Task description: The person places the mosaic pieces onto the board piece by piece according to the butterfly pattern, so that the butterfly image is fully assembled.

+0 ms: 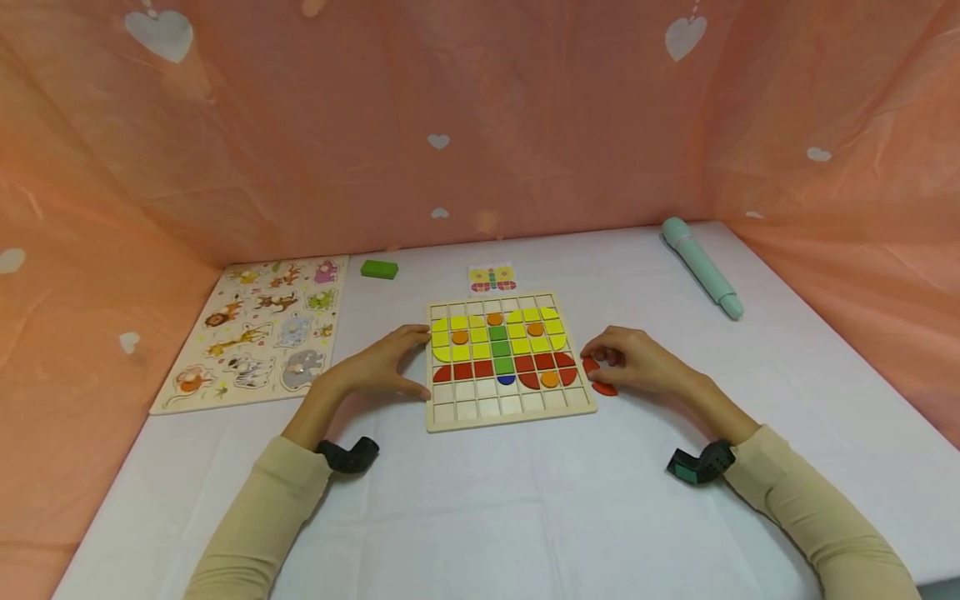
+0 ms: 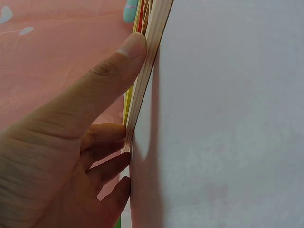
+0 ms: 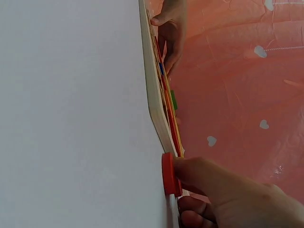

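Observation:
A wooden grid board (image 1: pixel 487 408) lies on the white table, with yellow, orange, green, red and blue pieces laid out as a butterfly. My left hand (image 1: pixel 382 362) touches the board's left edge, thumb and fingers spread apart; the left wrist view shows the thumb (image 2: pixel 133 47) against the wooden rim. Just off the board's right side, my right hand (image 1: pixel 633 358) has thumb and fingers curled at the red pieces (image 1: pixel 604 388), pinching one. In the right wrist view the thumb meets a red piece (image 3: pixel 168 173) by the board's corner; the other fingertips are partly hidden.
Behind the board lies a small butterfly pattern card (image 1: pixel 492 278). A green block (image 1: pixel 379 269) sits to its left, near an animal peg puzzle (image 1: pixel 258 333). At the back right lies a mint-green microphone-shaped object (image 1: pixel 703 268). Pink curtains (image 1: pixel 480 125) surround the table.

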`<action>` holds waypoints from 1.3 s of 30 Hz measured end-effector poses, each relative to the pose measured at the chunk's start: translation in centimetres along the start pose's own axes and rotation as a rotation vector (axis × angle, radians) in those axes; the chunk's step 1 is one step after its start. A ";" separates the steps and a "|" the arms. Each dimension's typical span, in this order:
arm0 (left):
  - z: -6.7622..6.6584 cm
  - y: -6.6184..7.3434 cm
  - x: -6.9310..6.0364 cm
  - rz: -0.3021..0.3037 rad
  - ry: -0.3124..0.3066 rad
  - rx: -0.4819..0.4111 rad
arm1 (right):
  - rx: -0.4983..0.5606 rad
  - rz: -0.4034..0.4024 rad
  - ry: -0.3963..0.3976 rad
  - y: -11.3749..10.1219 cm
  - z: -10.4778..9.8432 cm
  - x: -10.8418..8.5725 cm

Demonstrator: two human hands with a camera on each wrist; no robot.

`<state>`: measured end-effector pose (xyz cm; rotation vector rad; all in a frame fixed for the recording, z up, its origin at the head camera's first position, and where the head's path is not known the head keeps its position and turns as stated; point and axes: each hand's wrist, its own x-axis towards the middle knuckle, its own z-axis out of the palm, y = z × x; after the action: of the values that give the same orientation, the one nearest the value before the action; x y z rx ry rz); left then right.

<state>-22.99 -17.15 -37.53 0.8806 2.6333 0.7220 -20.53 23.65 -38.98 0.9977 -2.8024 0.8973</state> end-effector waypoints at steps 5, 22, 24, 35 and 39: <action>0.0 0.0 0.0 0.002 0.001 0.005 | -0.004 0.025 -0.040 -0.2 -0.1 -0.1; 0.1 -0.1 0.0 0.000 0.000 0.002 | -0.107 0.000 -0.003 0.0 -0.3 -0.1; 0.0 -0.1 0.1 0.001 0.000 0.002 | -0.143 0.032 0.034 0.1 -0.3 -0.1; 0.2 -0.2 0.0 0.002 0.000 0.000 | 0.058 -0.029 -0.016 1.2 -2.3 -0.6; 0.1 -0.2 0.0 -0.004 -0.001 0.006 | 0.164 -0.069 -0.139 1.6 -2.9 -0.9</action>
<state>-23.04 -17.21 -37.72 0.8769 2.6368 0.7131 -21.19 26.69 -37.56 1.2151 -2.8224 1.1052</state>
